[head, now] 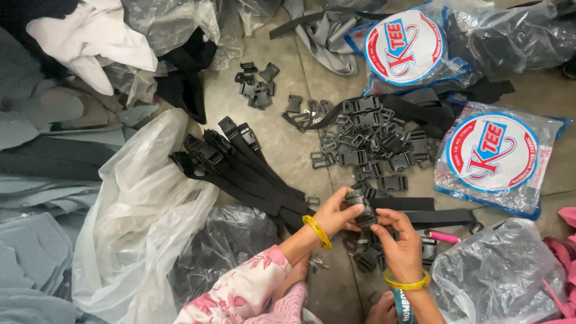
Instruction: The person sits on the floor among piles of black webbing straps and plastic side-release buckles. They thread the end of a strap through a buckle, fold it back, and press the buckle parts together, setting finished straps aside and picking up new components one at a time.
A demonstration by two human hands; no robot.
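Buckle: the small black plastic clip buckle sits between your two hands, low in the middle of the view, just above the grey floor.
Strap: a flat black woven strap runs from the buckle out to your right, lying on the floor.
Left hand: your left hand pinches the top of the buckle. Its fingers are curled tight on it.
Right hand: your right hand holds the buckle from below. Its fingers are bent close around it.
Bangles: you wear a yellow bangle on each wrist.
Loose pile: a heap of loose black plastic buckles lies on the floor just past your hands.
Done pile: a bunch of black straps with buckles on them lies to your left.
Bags: two round packs in clear bags with blue edges lie to your right.
Pink thing: a small pink tube lies near your right hand.
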